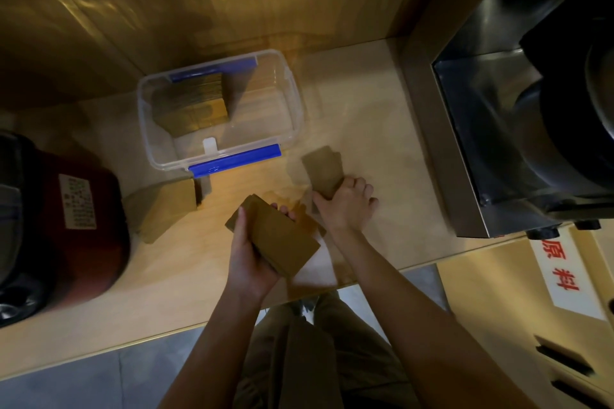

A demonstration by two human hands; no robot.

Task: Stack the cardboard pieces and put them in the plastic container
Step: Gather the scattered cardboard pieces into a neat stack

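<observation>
Fingers (pixel 288 212) of the left hand (pixel 252 256) wrap around a thick stack of cardboard pieces (pixel 275 236) at the centre of the frame, thumb on its left edge and fingertips showing past its upper right edge, the stack lifted off the surface and tilted; the right hand (pixel 342 206), just to the right, has its fingers curled round the near end of a smaller cardboard bundle (pixel 324 173) whose far end points toward the upper part of the frame. Beneath both lies the pale wooden table (pixel 365 103), which fills the middle band of the frame. At the right edge stands a large metal machine (pixel 498 129) with a dark rounded body. At the left edge sits a dark red appliance (pixel 76 226) bearing a white label. Above centre-left on the table is the clear plastic container (pixel 292 100) with blue latches, open, holding stacked cardboard in its upper left part. Between the container and the red appliance another cardboard pile (pixel 162 206) rests on the table. At lower right a white sign (pixel 561 272) carries red characters.
</observation>
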